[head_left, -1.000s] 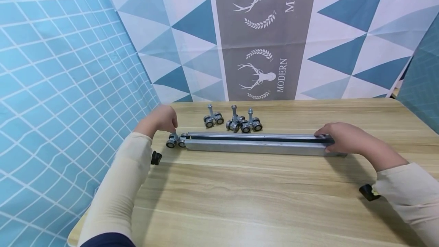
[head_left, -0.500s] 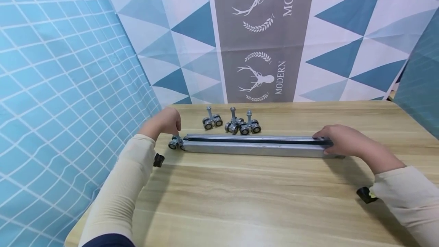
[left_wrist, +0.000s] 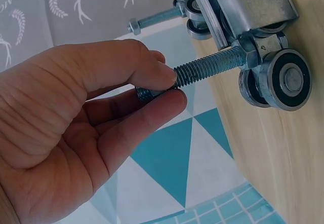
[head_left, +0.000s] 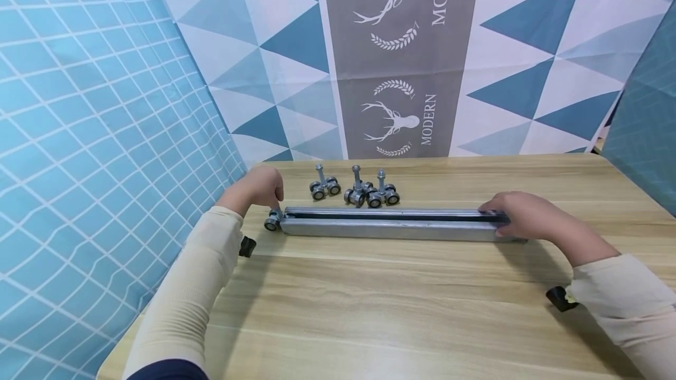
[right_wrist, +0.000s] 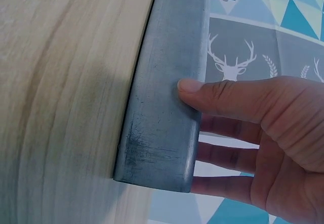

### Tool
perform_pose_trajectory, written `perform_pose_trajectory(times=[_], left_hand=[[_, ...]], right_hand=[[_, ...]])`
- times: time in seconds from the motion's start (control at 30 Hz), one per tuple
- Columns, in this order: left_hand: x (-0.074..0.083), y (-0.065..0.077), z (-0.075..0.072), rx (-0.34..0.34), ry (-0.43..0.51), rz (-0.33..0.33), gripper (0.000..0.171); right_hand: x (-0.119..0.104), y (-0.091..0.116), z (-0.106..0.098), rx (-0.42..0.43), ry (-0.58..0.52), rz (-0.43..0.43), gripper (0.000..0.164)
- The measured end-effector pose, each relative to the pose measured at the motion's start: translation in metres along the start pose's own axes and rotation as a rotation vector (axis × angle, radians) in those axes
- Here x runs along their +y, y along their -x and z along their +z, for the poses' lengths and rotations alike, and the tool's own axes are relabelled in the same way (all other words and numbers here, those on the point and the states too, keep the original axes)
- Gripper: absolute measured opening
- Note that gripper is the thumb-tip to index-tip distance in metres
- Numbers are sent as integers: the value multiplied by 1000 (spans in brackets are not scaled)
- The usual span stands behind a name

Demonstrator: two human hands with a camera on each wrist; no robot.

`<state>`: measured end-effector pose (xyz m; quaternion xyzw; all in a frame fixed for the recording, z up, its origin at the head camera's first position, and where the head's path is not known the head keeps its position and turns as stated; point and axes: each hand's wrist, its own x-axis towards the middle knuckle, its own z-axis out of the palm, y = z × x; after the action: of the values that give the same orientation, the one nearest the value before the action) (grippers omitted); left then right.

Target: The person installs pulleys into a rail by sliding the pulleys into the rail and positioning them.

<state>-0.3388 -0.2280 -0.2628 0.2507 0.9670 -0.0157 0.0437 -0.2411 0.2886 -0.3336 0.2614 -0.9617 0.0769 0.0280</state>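
A steel channel rail lies lengthwise on the table, its slot facing up. At its left end my left hand pinches the bolt of a door roller. In the left wrist view, thumb and fingertips hold the upper threaded end of the bolt. One wheel pair shows outside the rail's end; the front wheels are mostly hidden inside the channel. My right hand grips the rail's right end. Its thumb presses the near wall in the right wrist view, with the other fingers behind the far side.
Behind the rail stand three more door rollers, bolts upright: a left one, a middle one and a right one. A gridded blue cloth hangs along the left, and a patterned cloth backs the wooden table.
My left hand has moved right with the roller, whose front wheels have passed from the rail's mouth into the channel. My right hand keeps its hold on the rail.
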Motion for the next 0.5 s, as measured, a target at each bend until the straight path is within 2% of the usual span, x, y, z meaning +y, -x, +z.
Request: perform_pose_trajectory(times=[0.27,0.5], left_hand=[[6,-2,-2,-29,5,-12,12],[14,-5,-3,-61,9,-12,20]], right_hand=[[2,-1,0,-4,1,-8,51],[1,-1,2,5,1,-6,50]])
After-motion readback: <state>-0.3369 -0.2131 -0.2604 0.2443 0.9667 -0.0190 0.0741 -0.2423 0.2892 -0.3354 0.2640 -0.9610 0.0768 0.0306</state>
